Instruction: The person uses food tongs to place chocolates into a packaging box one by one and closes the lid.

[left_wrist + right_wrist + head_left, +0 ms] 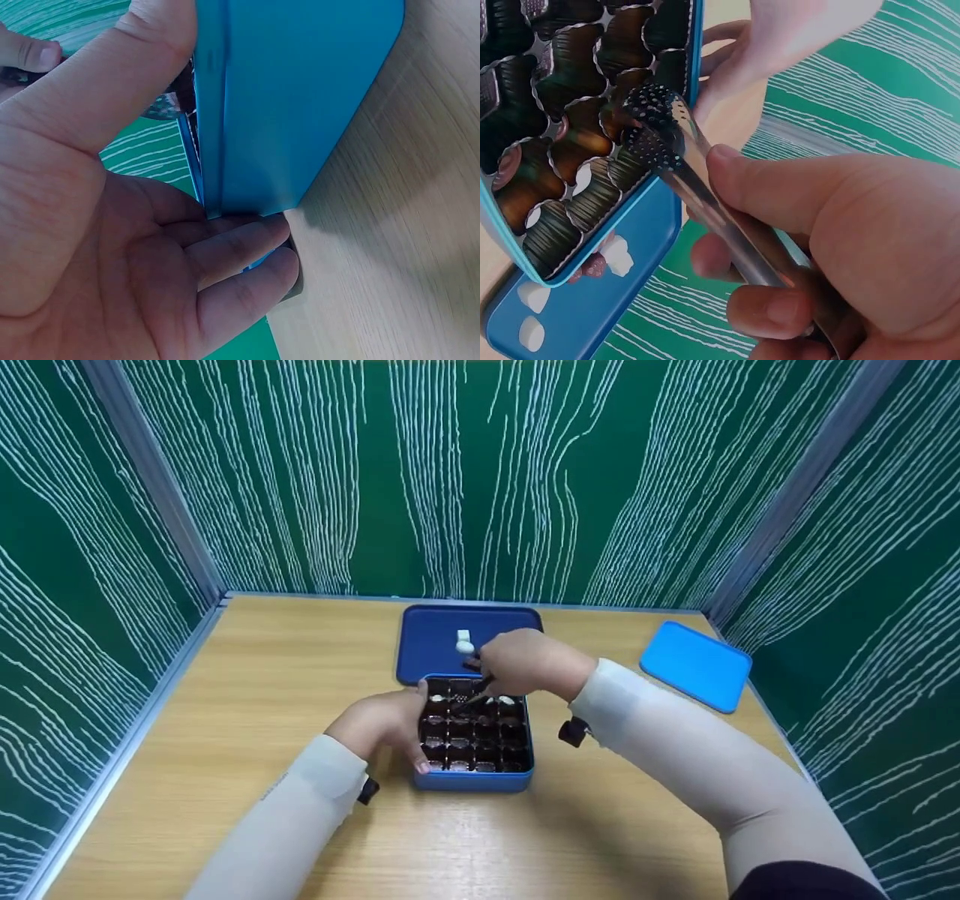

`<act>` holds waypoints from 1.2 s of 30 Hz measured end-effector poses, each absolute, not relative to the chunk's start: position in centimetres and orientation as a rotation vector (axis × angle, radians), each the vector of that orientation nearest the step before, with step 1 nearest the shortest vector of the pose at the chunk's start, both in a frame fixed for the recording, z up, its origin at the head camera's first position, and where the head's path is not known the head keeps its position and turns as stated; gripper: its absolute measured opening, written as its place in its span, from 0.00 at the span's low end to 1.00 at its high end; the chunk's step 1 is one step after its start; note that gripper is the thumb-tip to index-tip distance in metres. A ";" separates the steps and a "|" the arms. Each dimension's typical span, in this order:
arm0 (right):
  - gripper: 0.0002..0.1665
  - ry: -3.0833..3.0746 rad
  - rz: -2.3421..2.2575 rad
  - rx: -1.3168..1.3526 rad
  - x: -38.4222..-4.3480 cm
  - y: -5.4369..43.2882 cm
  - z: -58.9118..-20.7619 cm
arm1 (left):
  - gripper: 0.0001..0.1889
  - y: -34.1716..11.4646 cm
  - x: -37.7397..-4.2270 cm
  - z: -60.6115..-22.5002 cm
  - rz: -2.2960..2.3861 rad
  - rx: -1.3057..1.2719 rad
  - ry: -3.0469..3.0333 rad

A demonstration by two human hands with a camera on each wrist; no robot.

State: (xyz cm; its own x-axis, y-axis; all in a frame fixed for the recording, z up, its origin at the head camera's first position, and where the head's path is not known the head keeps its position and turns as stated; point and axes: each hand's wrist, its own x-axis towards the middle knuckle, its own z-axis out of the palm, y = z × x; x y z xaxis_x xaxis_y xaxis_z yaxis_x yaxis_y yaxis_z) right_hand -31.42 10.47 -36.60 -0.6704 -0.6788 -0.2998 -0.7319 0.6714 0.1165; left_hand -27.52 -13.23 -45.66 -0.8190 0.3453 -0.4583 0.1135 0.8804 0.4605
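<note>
A blue box (474,783) with a dark brown divided insert stands on the table. My left hand (386,724) holds its left side, thumb at the near corner and fingers toward the far corner. In the left wrist view the box's blue side wall (300,97) lies between thumb and fingers. My right hand (529,660) reaches over the far right corner and grips metal tongs (735,240). The tongs' perforated heads dip into a compartment in the far left part; whether they pinch anything I cannot tell. White pieces (506,700) sit in several compartments of the second row.
Behind the box lies a dark blue tray (427,641) bearing a white cube (463,634), a rounded white piece (465,647) and a dark brown piece (471,663). A lighter blue lid (696,666) lies at the right. Green patterned panels (375,510) enclose the table.
</note>
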 end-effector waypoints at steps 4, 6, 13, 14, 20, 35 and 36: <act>0.24 2.657 0.418 -1.084 -31.5 9.5 -37.0 | 0.86 -13.2 -27.5 -45.6 0.585 0.320 2.496; 0.22 2.666 0.435 -1.063 -31.5 9.0 -37.2 | 0.86 -13.2 -27.5 -45.6 0.597 0.311 2.495; 0.15 2.646 0.517 -1.024 -31.2 7.1 -37.6 | 0.86 -13.3 -27.3 -45.5 0.619 0.293 2.481; 0.15 2.634 0.535 -1.024 -31.2 6.8 -37.6 | 0.86 -13.3 -27.3 -45.5 0.613 0.292 2.482; 0.13 2.563 0.626 -0.988 -31.2 5.5 -37.8 | 0.85 -13.4 -27.3 -45.4 0.568 0.349 2.507; 0.30 2.619 0.168 -0.774 -35.1 10.3 -33.5 | 0.87 -13.3 -27.3 -45.4 0.618 0.294 2.469; 0.29 2.650 0.132 -0.756 -35.6 10.9 -33.6 | 0.87 -13.3 -27.4 -45.5 0.610 0.306 2.472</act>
State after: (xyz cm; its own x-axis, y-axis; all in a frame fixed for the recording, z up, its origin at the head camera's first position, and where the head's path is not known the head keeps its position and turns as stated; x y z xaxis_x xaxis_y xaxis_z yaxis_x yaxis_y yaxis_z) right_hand -35.59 10.89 -33.65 -0.7830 -0.4895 -0.3839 -0.5253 0.8508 -0.0135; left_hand -27.37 -13.26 -45.50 -0.8121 0.3412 -0.4734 0.0818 0.8698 0.4866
